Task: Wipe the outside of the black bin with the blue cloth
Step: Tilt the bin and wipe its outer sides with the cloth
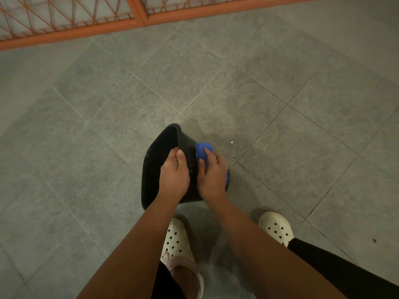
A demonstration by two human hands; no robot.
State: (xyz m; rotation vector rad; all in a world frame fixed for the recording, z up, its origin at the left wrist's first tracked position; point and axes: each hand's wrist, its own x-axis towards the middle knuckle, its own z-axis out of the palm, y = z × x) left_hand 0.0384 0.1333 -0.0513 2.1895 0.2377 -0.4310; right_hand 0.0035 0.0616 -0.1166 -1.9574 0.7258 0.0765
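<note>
The right hand (212, 175) clutches the bunched blue cloth (203, 151), pressing it to the outer wall of the black bin (151, 175). The left hand (173, 173) grips the bin's rim. The bin is tipped, mouth facing left and base right, on the grey tiled floor (280, 104) just ahead of white clogs (177, 240). An orange grille (64, 20) lines the floor's far edge.

Black plastic bin (155, 169), tipped on its side on grey floor tiles (259, 93), mouth facing left. Left hand (173, 175) grips its rim; right hand (210, 175) presses a bunched blue cloth (201, 151) to the outer wall. White perforated clogs (177, 240) below; orange metal grille (71, 20) behind.
</note>
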